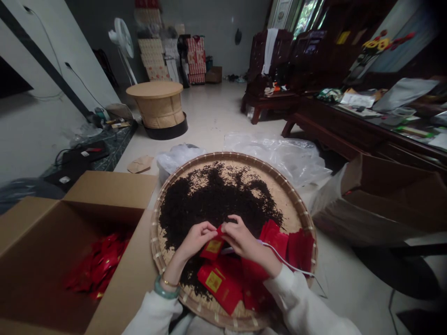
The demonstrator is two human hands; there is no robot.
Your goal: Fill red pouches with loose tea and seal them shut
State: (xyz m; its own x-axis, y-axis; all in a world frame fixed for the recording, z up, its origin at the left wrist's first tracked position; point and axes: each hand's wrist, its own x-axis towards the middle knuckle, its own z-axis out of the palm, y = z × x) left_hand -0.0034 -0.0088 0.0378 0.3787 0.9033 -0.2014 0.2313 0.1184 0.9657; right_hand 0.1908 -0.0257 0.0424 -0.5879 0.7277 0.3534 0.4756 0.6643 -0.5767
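Observation:
Over a round woven bamboo tray (307, 218), my left hand (199, 239) pinches the upper edge of a small red packet (212, 248) with a yellow label. My right hand (240, 236) grips the same packet's top corner from the other side, fingers closed. A white cord (284, 260) runs out from under my right hand to the right; what it leads to is mostly hidden. Below my hands lie more red packets (223, 284), flat and overlapping. Dark loose tea leaves (213, 197) cover much of the tray beyond my hands.
At left stands an open cardboard box (38, 251) with a heap of red packets (99, 265) inside. Another open box (394, 195) stands at right. Clear plastic sheeting (279, 156) lies behind the tray. Farther off are a round table (155, 89) and a dark wooden table (377, 125).

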